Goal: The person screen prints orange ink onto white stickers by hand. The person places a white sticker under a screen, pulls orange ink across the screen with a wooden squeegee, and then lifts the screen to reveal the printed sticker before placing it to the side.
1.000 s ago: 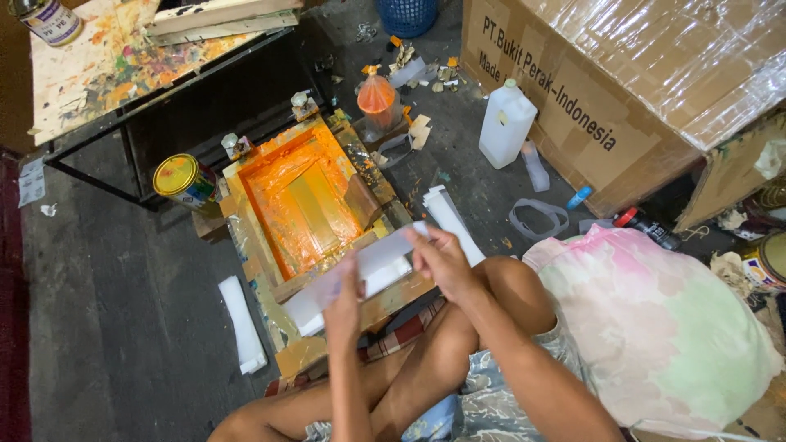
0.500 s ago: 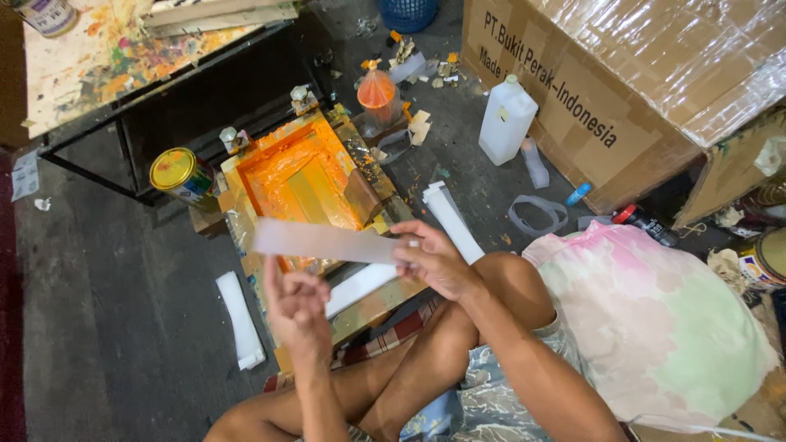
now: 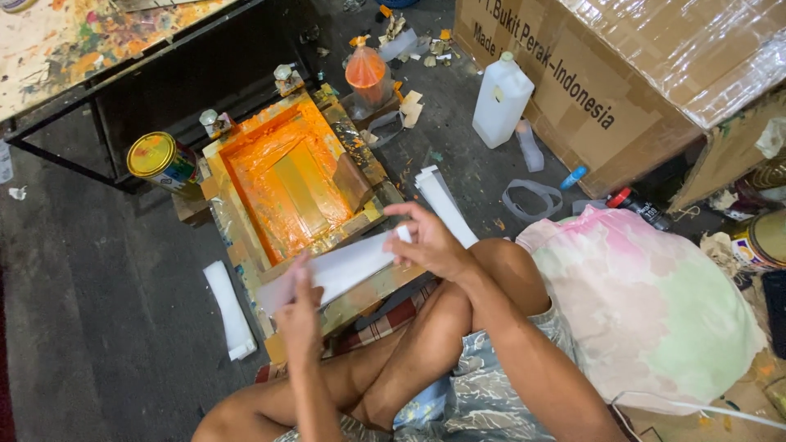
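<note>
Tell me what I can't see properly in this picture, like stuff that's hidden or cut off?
- White strip, head view: both ends covered by left hand and right hand.
- Wooden frame: near edge hidden behind the strip and hands.
- Cardboard box: cut off by the top and right edges.
- Orange bag: contents too small to tell.

Person sat low, bare knees drawn up, both bare forearms reaching forward from the bottom of the frame. Left hand (image 3: 299, 315) was raised, back toward the camera, fingers curled and pinching, thumb side up. Right hand (image 3: 426, 241) sat higher and further right, wrist bent, fingers (image 3: 401, 211) spread and partly curled, fingertips pinched. Right forearm ran diagonally across the raised right knee. The hands were apart, not touching each other.
</note>
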